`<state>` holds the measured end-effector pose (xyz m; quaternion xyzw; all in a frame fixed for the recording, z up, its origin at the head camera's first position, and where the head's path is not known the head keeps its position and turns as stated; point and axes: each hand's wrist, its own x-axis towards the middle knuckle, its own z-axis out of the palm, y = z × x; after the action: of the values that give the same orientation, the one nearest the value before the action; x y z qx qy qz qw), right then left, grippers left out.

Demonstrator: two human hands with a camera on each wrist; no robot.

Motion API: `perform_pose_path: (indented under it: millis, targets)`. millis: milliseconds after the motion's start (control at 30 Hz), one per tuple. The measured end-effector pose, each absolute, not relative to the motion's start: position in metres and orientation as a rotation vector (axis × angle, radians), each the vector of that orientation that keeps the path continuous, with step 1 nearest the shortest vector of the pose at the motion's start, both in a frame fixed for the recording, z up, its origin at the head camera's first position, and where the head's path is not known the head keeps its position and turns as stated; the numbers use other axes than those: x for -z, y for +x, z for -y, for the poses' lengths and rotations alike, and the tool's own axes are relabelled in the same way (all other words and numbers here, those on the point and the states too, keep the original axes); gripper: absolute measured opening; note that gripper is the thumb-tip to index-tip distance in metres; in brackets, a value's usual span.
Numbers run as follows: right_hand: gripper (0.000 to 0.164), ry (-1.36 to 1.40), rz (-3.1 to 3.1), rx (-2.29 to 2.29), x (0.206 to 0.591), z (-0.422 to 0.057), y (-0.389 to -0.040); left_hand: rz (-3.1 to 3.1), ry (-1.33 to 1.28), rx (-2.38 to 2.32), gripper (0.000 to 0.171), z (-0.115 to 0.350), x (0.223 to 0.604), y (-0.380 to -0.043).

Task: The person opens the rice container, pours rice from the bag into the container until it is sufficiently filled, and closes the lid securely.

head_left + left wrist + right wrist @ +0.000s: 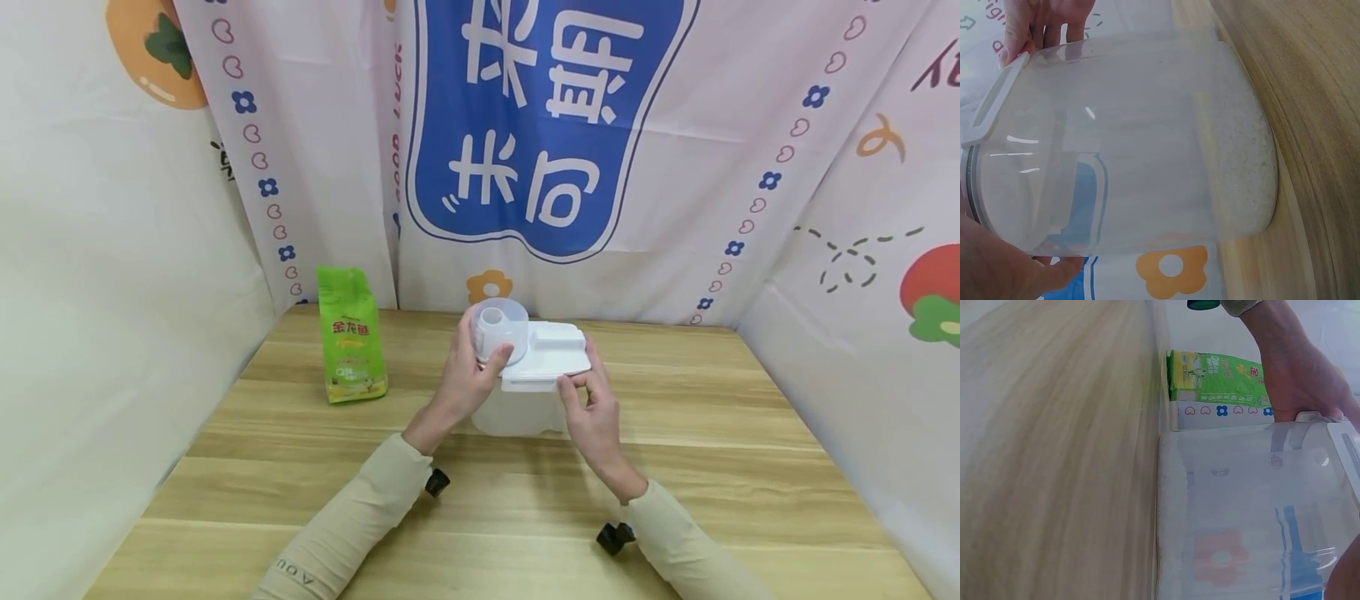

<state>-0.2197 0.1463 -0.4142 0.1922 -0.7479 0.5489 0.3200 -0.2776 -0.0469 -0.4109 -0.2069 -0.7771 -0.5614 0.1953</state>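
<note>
A clear plastic storage container (pixel 517 414) stands upright on the table, with a white lid (pixel 543 360) on top. At the lid's left side sits a round translucent cup (pixel 498 333). A shallow layer of rice (pixel 1247 144) covers the container's bottom in the left wrist view. My left hand (pixel 467 375) grips the upper left side, its thumb over the rim by the cup. On the right, my right hand (pixel 597 417) holds the lid's edge at the front corner, with some fingers along the side. Parts of the fingers behind the container are hidden.
A green bag (pixel 352 342) stands upright on the wooden table (pixel 480 517), to the left of the container. Printed cloth (pixel 337 125) hangs behind and on both sides of the table. Black wrist devices (pixel 617 537) show near both sleeves.
</note>
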Motion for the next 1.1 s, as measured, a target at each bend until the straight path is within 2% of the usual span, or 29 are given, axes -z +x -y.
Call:
perform_pose_path:
  millis: [867, 1100]
  targets:
    - [0.018, 0.524, 2.030, -1.465, 0.4076, -0.1484, -0.2157, 2.155, -0.596, 1.591, 0.077, 0.0458, 0.4131, -0.2760]
    - [0.025, 0.494, 2.076, -1.612, 0.4052, -0.1499, -0.2160, 2.162, -0.591, 1.560, 0.076, 0.0459, 0.4139, -0.2775]
